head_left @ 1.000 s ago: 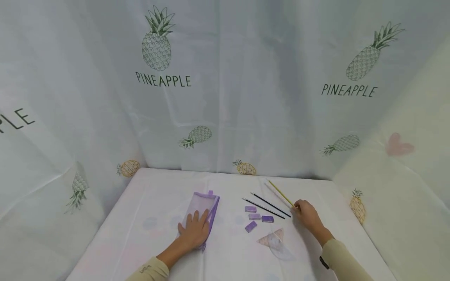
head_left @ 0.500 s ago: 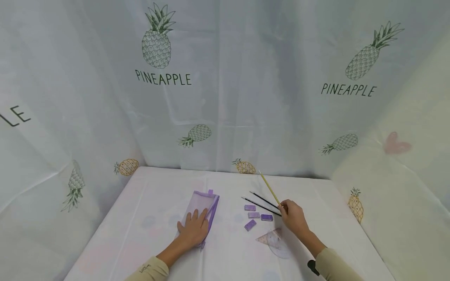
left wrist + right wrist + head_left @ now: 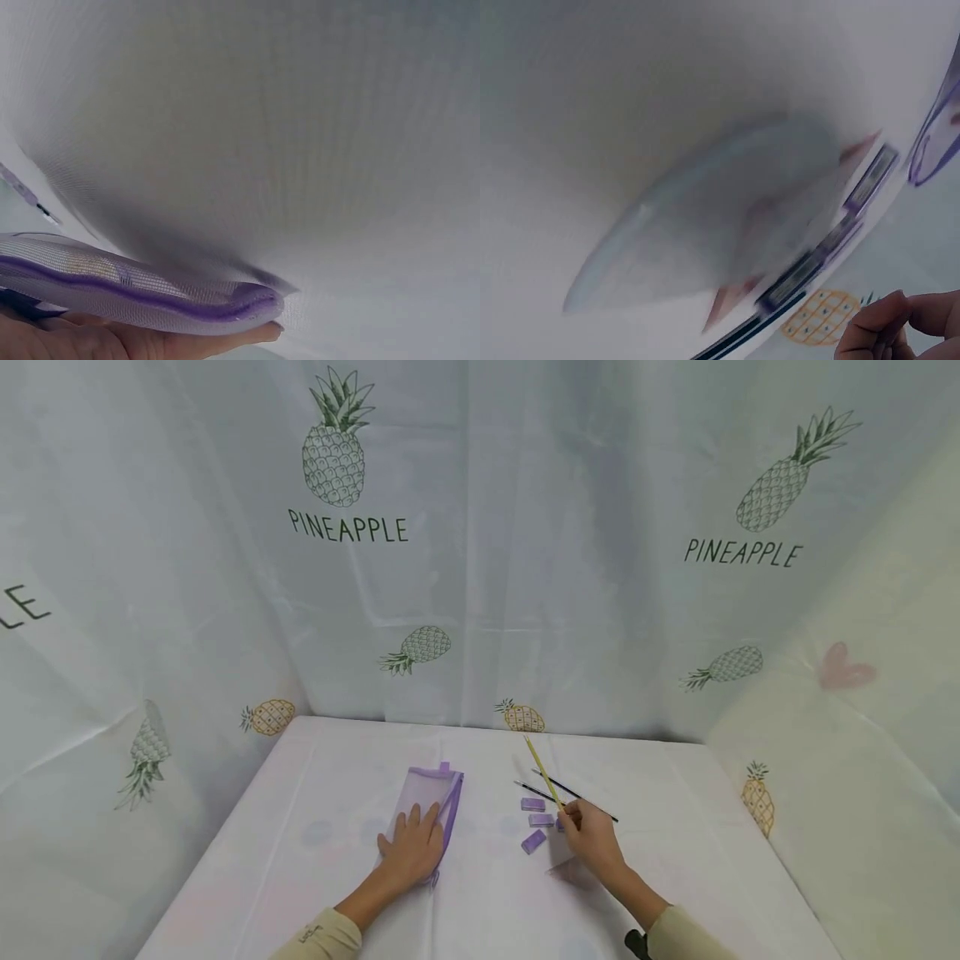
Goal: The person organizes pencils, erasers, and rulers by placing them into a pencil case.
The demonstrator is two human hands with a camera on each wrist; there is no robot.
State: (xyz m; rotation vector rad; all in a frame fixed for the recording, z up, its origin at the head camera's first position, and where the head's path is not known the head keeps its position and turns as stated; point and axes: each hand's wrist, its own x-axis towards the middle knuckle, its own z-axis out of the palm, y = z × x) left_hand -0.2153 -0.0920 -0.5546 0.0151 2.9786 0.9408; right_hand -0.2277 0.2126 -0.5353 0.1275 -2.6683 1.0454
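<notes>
Behind a table (image 3: 330, 810) spread with white cloth, we see a hanging white curtain (image 3: 555, 543) printed with pineapples. We judge the governing relation to be that between a slim yellow pencil (image 3: 542, 772) and a flat, translucent purple mesh pouch (image 3: 423, 789): the pencil lies to the right of the pouch, and the two are well apart. The pencil's long axis runs away from the person and leans left; the pouch's runs away and leans right, so that the two lines converge toward the far side. The pouch's purple zip edge (image 3: 452, 814) faces the pencil; whether it is unfastened we cannot tell.

The right hand (image 3: 590, 839) is the nearer to the pencil and pinches it at its near end, the shaft projecting ahead of the fingers. In the head view this shaft crosses two dark, slender pencils (image 3: 596, 808). The left hand (image 3: 412, 852) rests on the pouch with fingers spread, and the pouch's far end extends beyond them. Between the hands we note small purple rectangular blocks (image 3: 533, 805), one partly hidden by the right hand. The right wrist view adds a clear half-round protractor (image 3: 652, 240) overlapping a pinkish triangular set square (image 3: 724, 304).
</notes>
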